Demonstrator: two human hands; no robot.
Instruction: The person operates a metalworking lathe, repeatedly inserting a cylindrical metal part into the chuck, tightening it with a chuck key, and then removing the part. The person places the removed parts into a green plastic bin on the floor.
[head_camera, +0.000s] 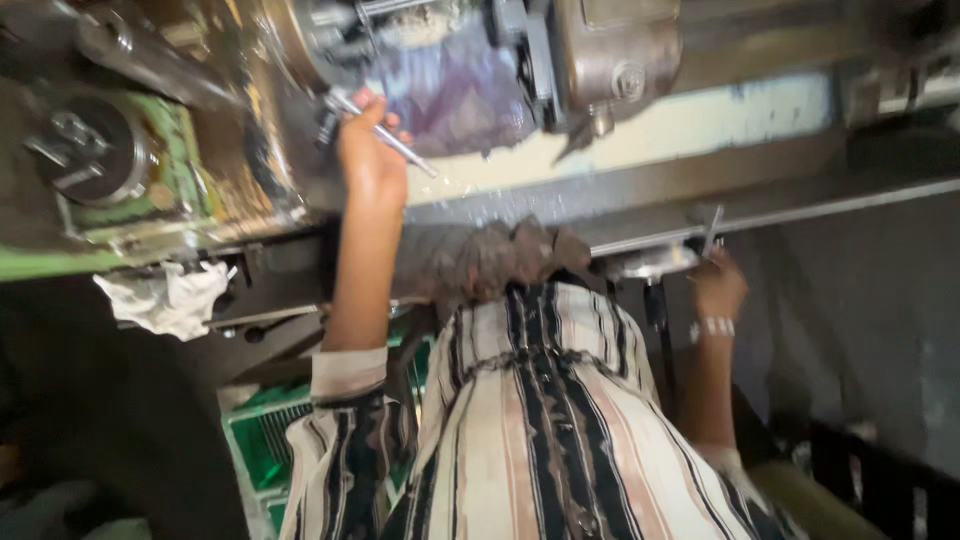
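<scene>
A slim, shiny metal rod tool (385, 132) sits slantwise in the left hand (368, 152), the fingers wrapped tight around its middle, one end poking up toward the round chuck face (300, 45) of the big worn lathe and the other end pointing down and right over the pale, shavings-flecked tray surface (640, 135). The hand is raised up against the machine, just beside a crumpled purplish-blue cloth (450, 90) that hangs under the chuck. Over on the right, the right hand (716, 285), with a white beaded bracelet (712, 327) on the wrist, is closed around a small grey metal handle (711, 230) that sticks up from the long dark rail (800, 205) along the near edge of the machine. A boxy grey metal carriage housing (615, 55) sits at the far side above the tray. To the left, a green-painted part of the lathe (165, 150) carries a round dark dial with a lever (85, 145), all of it greasy and chipped. A dirty white rag (170, 298) droops off the near left edge, and a brown, grimy rag (510, 258) is bunched on the rail between the two arms. The person wears a cream shirt with black and tan stripes (540, 430), and a green plastic crate (262, 440) shows on the floor at the near left.
</scene>
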